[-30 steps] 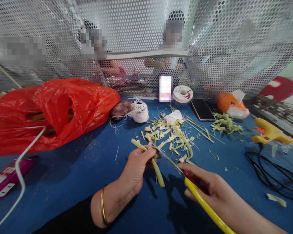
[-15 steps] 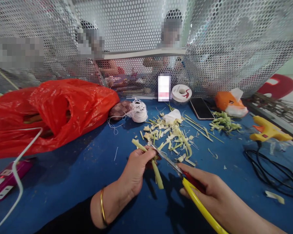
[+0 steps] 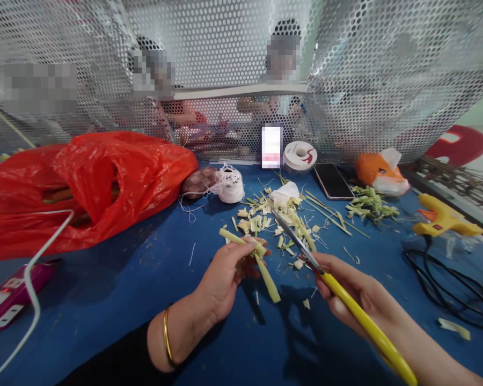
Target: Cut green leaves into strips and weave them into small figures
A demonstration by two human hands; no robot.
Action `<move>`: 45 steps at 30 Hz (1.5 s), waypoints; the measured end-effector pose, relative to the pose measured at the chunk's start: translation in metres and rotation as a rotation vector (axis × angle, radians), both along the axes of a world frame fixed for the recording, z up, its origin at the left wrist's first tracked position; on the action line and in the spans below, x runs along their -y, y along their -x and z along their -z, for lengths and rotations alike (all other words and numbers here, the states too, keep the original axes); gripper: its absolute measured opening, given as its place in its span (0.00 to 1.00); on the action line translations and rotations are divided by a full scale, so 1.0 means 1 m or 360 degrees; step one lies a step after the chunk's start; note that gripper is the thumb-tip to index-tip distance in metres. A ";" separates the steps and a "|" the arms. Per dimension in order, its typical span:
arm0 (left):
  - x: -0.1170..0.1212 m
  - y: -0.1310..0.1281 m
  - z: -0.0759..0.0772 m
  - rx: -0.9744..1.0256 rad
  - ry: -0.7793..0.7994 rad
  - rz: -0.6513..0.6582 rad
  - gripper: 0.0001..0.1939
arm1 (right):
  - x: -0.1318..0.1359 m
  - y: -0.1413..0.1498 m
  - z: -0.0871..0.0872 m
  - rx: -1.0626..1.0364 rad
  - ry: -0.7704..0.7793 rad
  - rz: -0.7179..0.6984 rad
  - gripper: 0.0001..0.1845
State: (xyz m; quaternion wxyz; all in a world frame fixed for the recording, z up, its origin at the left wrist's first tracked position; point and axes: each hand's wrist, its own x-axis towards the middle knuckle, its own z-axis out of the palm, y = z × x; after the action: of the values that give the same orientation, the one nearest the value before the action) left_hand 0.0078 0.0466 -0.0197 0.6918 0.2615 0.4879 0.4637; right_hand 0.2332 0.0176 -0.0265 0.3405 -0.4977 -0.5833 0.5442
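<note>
My left hand [image 3: 229, 268] pinches a small knot of pale green plant strips [image 3: 268, 279], whose ends stick out to the upper left and lower right. In my right hand [image 3: 354, 292] is a pair of scissors with yellow handles [image 3: 370, 329]. The scissors' blades look closed and point up and left, apart from the strips. Cut plant scraps [image 3: 284, 222] are strewn just beyond both hands, with a crumpled white tissue [image 3: 285, 193] on top. Part of the knot is hidden behind my left fingers.
A red plastic bag [image 3: 132, 187] and a purple power strip [image 3: 16, 292] lie left. A cone of white thread [image 3: 230, 187], a ribbon spool [image 3: 300, 156] and a phone [image 3: 333, 181] stand farther back. A yellow glue gun [image 3: 446, 217] is right. People sit behind perforated mesh [image 3: 217, 48].
The scissors have come away from the plant strips, moving right and up with my right hand. The strips have turned slightly in my left hand. A small scrap now lies below the blades.
</note>
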 end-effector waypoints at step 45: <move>-0.004 0.003 -0.010 -0.0354 -0.0158 0.0290 0.11 | -0.002 -0.001 -0.018 0.0534 -0.0139 -0.0295 0.27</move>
State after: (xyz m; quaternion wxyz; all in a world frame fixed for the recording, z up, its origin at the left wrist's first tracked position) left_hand 0.0049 0.0505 -0.0096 0.6589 0.3882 0.5123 0.3908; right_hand 0.2344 0.0195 -0.0082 0.2080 -0.5104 -0.6983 0.4568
